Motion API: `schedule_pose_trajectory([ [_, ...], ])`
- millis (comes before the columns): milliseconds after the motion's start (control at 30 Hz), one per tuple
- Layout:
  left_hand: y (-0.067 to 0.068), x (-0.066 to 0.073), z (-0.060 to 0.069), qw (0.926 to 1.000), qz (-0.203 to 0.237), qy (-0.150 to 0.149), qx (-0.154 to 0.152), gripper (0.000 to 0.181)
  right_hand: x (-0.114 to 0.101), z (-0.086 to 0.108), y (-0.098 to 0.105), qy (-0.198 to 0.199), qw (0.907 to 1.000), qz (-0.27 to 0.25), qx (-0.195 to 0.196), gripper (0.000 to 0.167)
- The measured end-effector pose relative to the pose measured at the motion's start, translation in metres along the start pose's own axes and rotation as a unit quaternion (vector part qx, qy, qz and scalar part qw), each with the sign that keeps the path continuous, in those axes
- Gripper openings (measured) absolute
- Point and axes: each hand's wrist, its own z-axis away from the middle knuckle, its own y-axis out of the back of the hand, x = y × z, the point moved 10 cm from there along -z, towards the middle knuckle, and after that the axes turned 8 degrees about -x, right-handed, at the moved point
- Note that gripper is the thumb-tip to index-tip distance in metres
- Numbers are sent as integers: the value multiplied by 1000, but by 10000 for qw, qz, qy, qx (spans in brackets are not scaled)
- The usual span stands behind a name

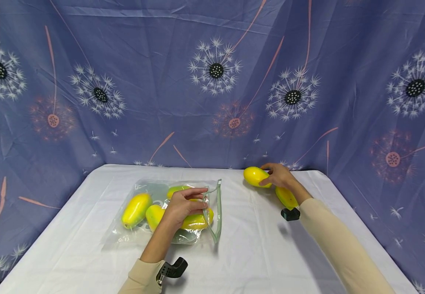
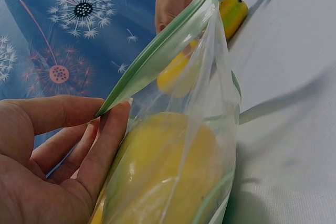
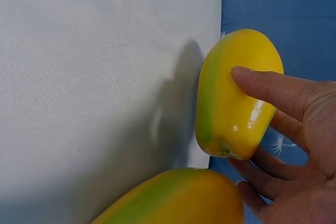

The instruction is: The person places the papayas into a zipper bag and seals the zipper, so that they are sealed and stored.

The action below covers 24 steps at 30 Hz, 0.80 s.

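Note:
A clear zip bag (image 1: 124, 241) with a green-edged mouth lies on the left of the table, with several yellow-green papayas (image 1: 137, 210) inside. My left hand (image 1: 183, 208) pinches the bag's green rim (image 2: 157, 51) between thumb and fingers, and the mouth gapes toward the right. At the far right of the table, my right hand (image 1: 280, 176) grips another papaya (image 3: 239, 93), thumb on one side and fingers on the other. A further papaya (image 1: 286, 198) lies on the cloth beneath my right wrist, partly hidden by the forearm in the head view.
White cloth covers the table (image 1: 250, 249). A blue dandelion-print curtain (image 1: 153, 81) surrounds its back and sides. Black wrist-camera mounts (image 1: 175, 267) jut from both sleeves close above the cloth.

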Motion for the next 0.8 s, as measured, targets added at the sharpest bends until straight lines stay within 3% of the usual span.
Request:
schedule_pose_trajectory([
  [800,1,-1,0,10000,14,61,23,51,-58,33,-22,920,9954,88,-237,68],
])
